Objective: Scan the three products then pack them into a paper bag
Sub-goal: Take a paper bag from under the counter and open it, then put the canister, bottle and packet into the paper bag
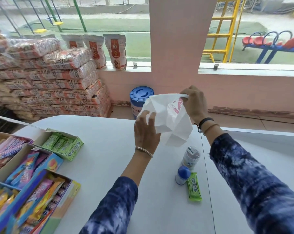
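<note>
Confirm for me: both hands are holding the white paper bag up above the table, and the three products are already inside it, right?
Not quite. The head view shows both the left hand and right hand holding the white paper bag above the table, but the products are still out on the table: the clear-wrapped bottle, the blue-capped bottle and the green gum pack.

Soft daylight pours in through the windows (pixel 95 22) ahead, so the scene is bright and even, with only faint shadows on the white table (pixel 109 149). The outdoor ground beyond the glass looks washed out and hazy. Wide-angle distortion bends the edges, and the candy boxes (pixel 24 191) at lower left are smeared with blur.
</note>
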